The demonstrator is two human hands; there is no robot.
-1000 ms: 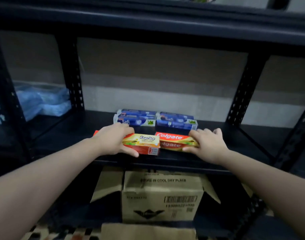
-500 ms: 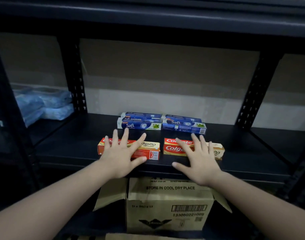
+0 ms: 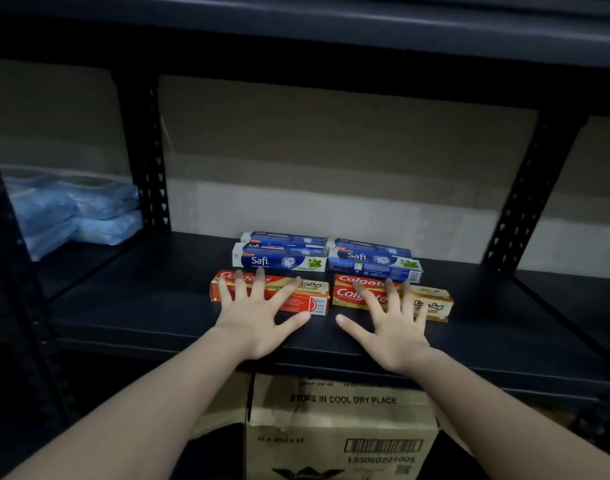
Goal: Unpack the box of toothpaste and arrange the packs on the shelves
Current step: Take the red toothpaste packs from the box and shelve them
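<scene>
Hands both flat, fingers straight and spread, nothing gripped. Left hand [image 3: 258, 318] over the left red pack [image 3: 308, 299], fingertips across its top, thumb out toward the shelf's front edge. Right hand [image 3: 390, 323] same pose over the right red pack [image 3: 431, 301], fingertips on its red end. Cannot tell whether fingers press or only hover above the packs.

Shelf [image 3: 151, 306]: dark metal, packs grouped near the middle, closer to front edge than back.
- Red packs: 2, end to end in the front row, small gap between, both lying flat lengthwise along the front edge.
- Blue packs: at least 4 visible, directly behind the red ones. Left blue stack [image 3: 282, 258] two high, right blue stack [image 3: 372, 263] two high, stacks touching side by side. More behind, cannot tell.
- Front row just beside the blue row, near touching.

Cardboard box [image 3: 338, 431]: 1, below the shelf's front edge, centred under the hands, flaps open outward, printed text and barcode on the front face. Contents hidden.

Blue plastic bundles [image 3: 78, 216]: in the next bay past the left rear upright, stacked at the back left; count unclear, blurred.

Upper shelf [image 3: 331, 39] overhead, underside only.
</scene>
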